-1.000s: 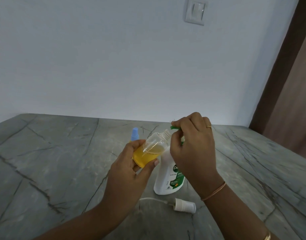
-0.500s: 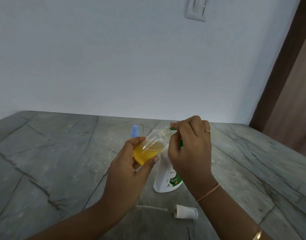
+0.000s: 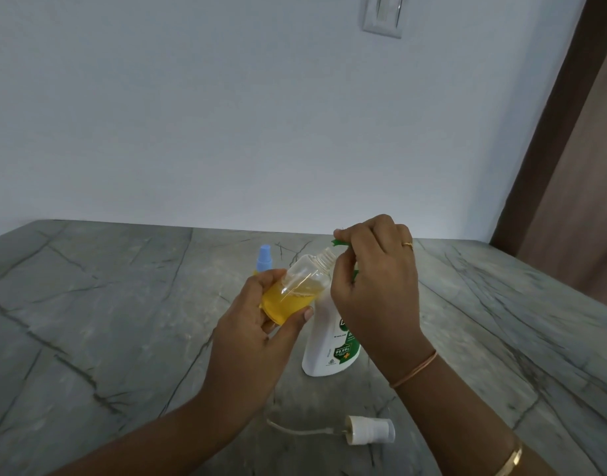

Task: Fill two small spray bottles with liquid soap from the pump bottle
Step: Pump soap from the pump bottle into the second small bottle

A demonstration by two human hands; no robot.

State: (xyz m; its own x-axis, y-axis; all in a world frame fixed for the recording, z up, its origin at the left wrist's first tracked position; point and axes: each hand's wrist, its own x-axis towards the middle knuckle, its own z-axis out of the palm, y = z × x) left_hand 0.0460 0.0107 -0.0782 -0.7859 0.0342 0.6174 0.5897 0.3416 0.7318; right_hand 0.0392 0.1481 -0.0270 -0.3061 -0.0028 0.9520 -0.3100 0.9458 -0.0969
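My left hand (image 3: 257, 324) holds a small clear spray bottle (image 3: 295, 286), tilted, its open threaded neck pointing up and right. Yellow liquid soap fills roughly its lower half. My right hand (image 3: 374, 283) is closed over the green pump head (image 3: 340, 242) of the white pump bottle (image 3: 326, 345), whose nozzle tip sits right at the small bottle's mouth. The pump bottle stands on the counter, partly hidden behind my right hand. A second small bottle with a blue cap (image 3: 263, 258) stands behind my left hand, mostly hidden.
A white spray cap with its dip tube (image 3: 367, 431) lies on the grey marble counter (image 3: 106, 321) in front of the pump bottle. A white wall rises at the counter's back edge. A brown door frame (image 3: 556, 132) stands at the right.
Both hands and the bottles stay in nearly the same pose. My right hand has dipped slightly and come back up on the pump head.
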